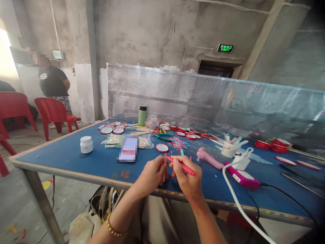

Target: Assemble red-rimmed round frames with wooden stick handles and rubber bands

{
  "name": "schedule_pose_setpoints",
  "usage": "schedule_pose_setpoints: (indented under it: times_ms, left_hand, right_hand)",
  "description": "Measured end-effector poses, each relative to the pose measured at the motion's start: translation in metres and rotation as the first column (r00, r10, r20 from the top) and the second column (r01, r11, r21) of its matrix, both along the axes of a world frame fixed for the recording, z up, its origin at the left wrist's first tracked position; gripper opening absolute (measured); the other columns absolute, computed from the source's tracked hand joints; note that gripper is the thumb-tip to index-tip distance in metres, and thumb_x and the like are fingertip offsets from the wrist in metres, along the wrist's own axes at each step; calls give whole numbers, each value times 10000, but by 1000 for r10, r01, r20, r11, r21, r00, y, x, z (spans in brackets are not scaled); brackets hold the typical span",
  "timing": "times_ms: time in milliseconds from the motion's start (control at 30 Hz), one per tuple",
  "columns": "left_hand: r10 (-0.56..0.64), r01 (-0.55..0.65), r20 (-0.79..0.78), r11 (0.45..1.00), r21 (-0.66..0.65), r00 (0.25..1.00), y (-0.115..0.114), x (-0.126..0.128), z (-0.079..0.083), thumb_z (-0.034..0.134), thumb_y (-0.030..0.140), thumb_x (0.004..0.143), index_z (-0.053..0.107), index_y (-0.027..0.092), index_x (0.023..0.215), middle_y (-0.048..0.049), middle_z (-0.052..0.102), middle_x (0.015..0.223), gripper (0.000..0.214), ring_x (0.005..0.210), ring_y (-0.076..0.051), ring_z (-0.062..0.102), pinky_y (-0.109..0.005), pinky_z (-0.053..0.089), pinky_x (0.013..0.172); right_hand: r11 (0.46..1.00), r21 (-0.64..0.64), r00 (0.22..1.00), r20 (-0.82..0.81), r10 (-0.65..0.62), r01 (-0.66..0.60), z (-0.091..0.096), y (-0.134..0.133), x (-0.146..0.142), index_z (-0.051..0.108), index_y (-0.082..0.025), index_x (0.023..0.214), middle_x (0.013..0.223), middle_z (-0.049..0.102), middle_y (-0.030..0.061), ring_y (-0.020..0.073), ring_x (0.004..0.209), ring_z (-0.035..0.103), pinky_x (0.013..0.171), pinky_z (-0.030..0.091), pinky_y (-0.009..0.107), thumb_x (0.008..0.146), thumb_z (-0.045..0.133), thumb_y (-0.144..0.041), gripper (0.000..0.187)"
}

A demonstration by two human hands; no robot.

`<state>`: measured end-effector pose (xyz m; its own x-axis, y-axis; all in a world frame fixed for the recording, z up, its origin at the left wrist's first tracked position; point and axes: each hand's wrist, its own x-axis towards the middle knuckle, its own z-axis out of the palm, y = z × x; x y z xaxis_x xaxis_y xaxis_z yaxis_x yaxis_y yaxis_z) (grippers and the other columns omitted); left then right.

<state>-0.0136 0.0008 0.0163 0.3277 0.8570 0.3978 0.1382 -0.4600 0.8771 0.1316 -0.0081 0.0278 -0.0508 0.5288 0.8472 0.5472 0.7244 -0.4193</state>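
Observation:
My left hand (153,172), at the table's front edge, is closed on a thin wooden stick (165,160) whose top end sticks up past the fingers. My right hand (188,177) grips a red pen (187,168) like a writing tool, its tip at or very near the top of the stick. Whether the two touch I cannot tell. Just beyond both hands lies a round white disc with a red rim (161,147). Small coloured pieces (178,143) are scattered behind it. A pink handheld tool (209,158) lies to the right of my right hand.
On the blue table (101,167) are a phone (129,149), a white jar (86,145), a green bottle (142,116), pliers (164,137) and a white cup (229,149). A magenta box (242,176) and white cable (235,196) sit right. Perforated metal panels (177,95) stand behind; a person (53,81) stands left.

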Motion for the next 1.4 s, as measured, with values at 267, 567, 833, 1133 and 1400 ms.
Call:
schedule_pose_setpoints:
  times_ms: [267, 567, 833, 1133, 1400]
  left_hand:
    - [17, -17, -4, 1000, -22, 1000, -2, 0, 1, 385, 301, 937, 489, 196, 737, 52, 542, 515, 248, 394, -81, 446, -185, 356, 450]
    - [36, -36, -20, 999, -7, 999, -2, 0, 3, 400, 319, 940, 532, 184, 718, 42, 556, 521, 292, 400, -81, 459, -182, 363, 448]
    - [39, -39, -38, 999, -2, 999, -1, 1, 1, 404, 343, 944, 542, 183, 716, 32, 571, 539, 311, 402, -83, 467, -183, 367, 446]
    - [33, -34, -29, 999, -3, 999, -1, 0, 0, 399, 354, 942, 529, 189, 723, 33, 574, 554, 304, 400, -82, 457, -185, 358, 440]
    - [36, -36, -36, 999, -4, 999, -2, 0, 1, 393, 324, 939, 534, 186, 732, 30, 573, 556, 286, 410, -82, 460, -185, 365, 451]
  right_hand:
    - [1000, 1, 1000, 15, -10, 10, -1, 0, 2, 668, -182, 850, 681, 695, -10, 94, 489, 609, 518, 479, 198, 942, 511, -254, 196]
    - [1000, 12, 1000, 25, -12, 12, -2, 0, 2, 662, -181, 837, 651, 683, -16, 94, 487, 614, 530, 481, 201, 944, 511, -248, 197]
    - [1000, 12, 1000, -18, 2, -2, -1, 0, 0, 659, -181, 866, 706, 708, -8, 84, 483, 612, 520, 482, 193, 941, 525, -245, 167]
    - [1000, 12, 1000, -15, -7, 7, -1, 0, 1, 660, -184, 875, 709, 710, -5, 91, 501, 621, 536, 488, 200, 946, 521, -251, 169]
    - [1000, 0, 1000, -9, -18, 18, -2, 0, 1, 652, -185, 851, 693, 705, -8, 91, 489, 615, 534, 484, 200, 945, 515, -253, 180]
